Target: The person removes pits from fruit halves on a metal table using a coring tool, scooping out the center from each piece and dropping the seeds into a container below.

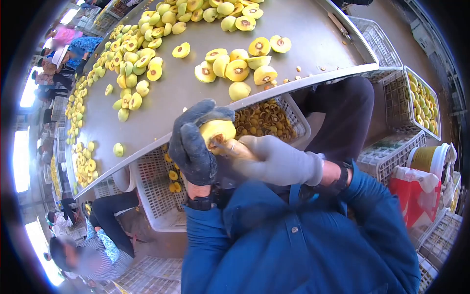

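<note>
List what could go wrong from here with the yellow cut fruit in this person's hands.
The blurred, pale-handled tool in the light-grey-gloved right hand meets the brown centre of the yellow cut fruit; a slip might jab the dark-gloved left hand cupping it.

The fruit appears held past the edge of the grey metal table, so if dropped it could land among the brown scraps in the crate below.

Head-worn view, facing forward and down, hands [193, 147] [289, 161] close.
</note>
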{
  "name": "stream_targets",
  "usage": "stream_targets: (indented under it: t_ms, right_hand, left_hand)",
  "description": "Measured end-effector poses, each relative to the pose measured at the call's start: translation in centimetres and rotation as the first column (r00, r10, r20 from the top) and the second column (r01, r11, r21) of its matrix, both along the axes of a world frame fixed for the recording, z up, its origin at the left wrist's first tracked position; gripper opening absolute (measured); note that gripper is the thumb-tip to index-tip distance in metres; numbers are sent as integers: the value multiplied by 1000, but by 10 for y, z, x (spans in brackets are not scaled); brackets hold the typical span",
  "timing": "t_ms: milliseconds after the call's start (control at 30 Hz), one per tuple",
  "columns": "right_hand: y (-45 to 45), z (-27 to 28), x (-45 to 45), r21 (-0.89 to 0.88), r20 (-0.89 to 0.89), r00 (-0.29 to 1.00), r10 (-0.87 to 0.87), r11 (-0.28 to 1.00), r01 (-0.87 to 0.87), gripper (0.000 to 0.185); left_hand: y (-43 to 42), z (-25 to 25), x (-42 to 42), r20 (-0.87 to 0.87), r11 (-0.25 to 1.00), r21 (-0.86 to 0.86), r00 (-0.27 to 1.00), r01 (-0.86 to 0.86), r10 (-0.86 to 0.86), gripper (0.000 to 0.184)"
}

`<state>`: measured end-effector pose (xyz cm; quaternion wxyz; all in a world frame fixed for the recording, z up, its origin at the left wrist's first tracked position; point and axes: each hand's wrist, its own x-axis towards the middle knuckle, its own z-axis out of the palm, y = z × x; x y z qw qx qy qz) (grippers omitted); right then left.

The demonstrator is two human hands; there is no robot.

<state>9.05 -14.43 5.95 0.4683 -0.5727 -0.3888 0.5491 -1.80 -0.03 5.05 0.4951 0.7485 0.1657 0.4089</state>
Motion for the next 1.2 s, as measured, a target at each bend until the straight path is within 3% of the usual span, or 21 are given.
stream_targets:
  t_ms: [33, 67, 167, 200, 267, 300, 367, 433, 467, 567, 600, 667, 700, 767, 833, 933, 967, 1033, 1133, 1167, 1200]
  right_hand:
    - [1, -7, 0, 73, 271, 962, -9, 997, -11, 30]
    - [1, -14, -1, 139, 524, 851, -37, 989, -43, 30]
    - [4, -30, -14, 305, -59, 997, -52, 950, 68, 27]
    - [6, -27, -17, 308, -111, 991, -72, 946, 103, 26]
    - [3, -19, -6, 243, 308, 949, -66, 970, -12, 26]
    - [1, -13, 1, 185, 500, 865, -46, 981, -55, 26]
    - [-2, -14, 5, 170, 242, 970, 39, 982, -82, 28]
    - [0, -21, 2, 174, -132, 986, 105, 981, -81, 28]
    - [3, -23, 4, 90, -229, 963, 146, 988, -128, 29]
    - [12, -42, 2, 387, -10, 1000, -3, 922, 6, 29]
    - [13, -21, 17, 151, 263, 955, 140, 971, -185, 29]
    - [16, -37, 15, 263, -4, 987, 158, 953, -151, 29]
    - [18, -40, 13, 314, -141, 974, 177, 941, -125, 28]
    - [21, -42, 19, 316, 30, 989, 143, 937, -146, 27]
    - [26, -45, 21, 369, 244, 968, 58, 918, -148, 28]
    - [43, -56, 27, 476, 544, 832, -111, 857, -197, 27]
    - [45, -59, 29, 479, 589, 798, -126, 850, -219, 26]
    - [47, -69, 30, 478, 663, 733, -150, 838, -261, 26]
    - [47, -89, 39, 538, 716, 660, -227, 782, -315, 28]
    - [47, -94, 45, 555, 734, 634, -244, 753, -353, 28]
    - [44, -107, 49, 584, 737, 623, -264, 714, -387, 28]
  left_hand:
    - [0, 6, -1, -87, 990, 132, 995, 51, -40, 51]
    - [-1, 7, -1, -80, 994, 84, 995, 63, -57, 52]
    - [-1, 8, 2, 19, 995, -90, 999, 44, -42, 55]
    - [-6, 2, 5, 83, 982, -186, 997, 19, -3, 55]
    - [-16, -5, 11, 157, 943, -332, 986, -7, 62, 59]
    - [-17, -4, 9, 110, 963, -270, 994, 12, 18, 59]
    - [-12, 3, 4, 26, 989, -135, 998, 57, -54, 61]
    - [-8, -1, 1, 85, 978, -174, 991, 114, -100, 60]
    - [-6, -3, 3, 122, 972, -199, 988, 122, -99, 60]
    - [-5, -16, 6, 161, 953, -290, 986, 84, -38, 59]
    - [-4, -20, 7, 154, 955, -289, 988, 73, -29, 58]
    - [-7, -20, 9, 111, 956, -292, 993, -2, 36, 60]
    - [-4, -20, 7, 109, 962, -271, 994, 43, -14, 58]
    - [5, -23, 4, 104, 965, -225, 988, 137, -116, 54]
    - [7, -30, 9, 137, 972, -234, 990, 21, 12, 52]
    - [-2, -30, 25, 186, 981, -174, 976, -84, 117, 46]
    - [-2, -34, 23, 195, 951, -306, 974, -50, 114, 44]
    - [-1, -41, 17, 229, 830, -558, 963, 12, 140, 41]
    - [10, -62, 15, 388, 692, -677, 920, 250, 47, 43]
    - [21, -65, 10, 481, 453, -811, 863, 370, 157, 42]
    - [31, -67, 8, 484, 461, -815, 849, 350, 213, 43]
